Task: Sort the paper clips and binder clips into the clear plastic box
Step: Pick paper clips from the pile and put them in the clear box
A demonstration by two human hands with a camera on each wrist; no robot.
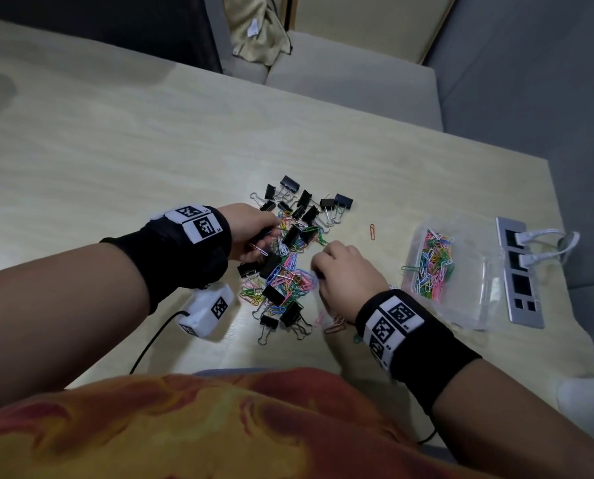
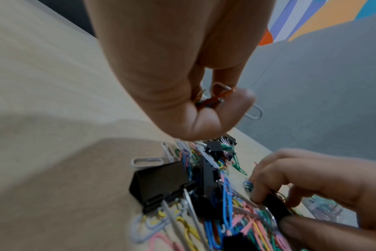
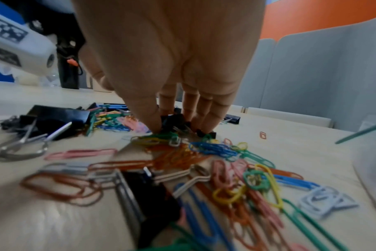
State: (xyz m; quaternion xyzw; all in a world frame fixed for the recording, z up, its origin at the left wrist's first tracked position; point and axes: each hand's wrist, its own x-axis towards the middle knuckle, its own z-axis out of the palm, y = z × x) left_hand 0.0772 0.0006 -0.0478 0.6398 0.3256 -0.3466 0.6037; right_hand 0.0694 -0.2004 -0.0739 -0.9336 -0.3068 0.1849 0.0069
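A mixed pile of coloured paper clips (image 1: 290, 271) and black binder clips (image 1: 290, 183) lies mid-table. My left hand (image 1: 267, 242) hovers over the pile's left side and pinches a few orange and white paper clips (image 2: 220, 95) between thumb and fingers (image 2: 240, 101). Reaching into the pile's right side with curled fingers, my right hand (image 1: 318, 267) pinches a black binder clip (image 3: 174, 121), which also shows in the left wrist view (image 2: 276, 208). The clear plastic box (image 1: 478, 295) stands to the right. Many coloured paper clips (image 1: 433, 267) fill its left part.
A lone orange paper clip (image 1: 372, 231) lies between the pile and the box. A green clip (image 1: 409, 268) lies at the box's left rim. A silver socket panel (image 1: 520, 271) with white plugs sits at the table's right edge. A grey sofa (image 1: 350, 77) lies beyond.
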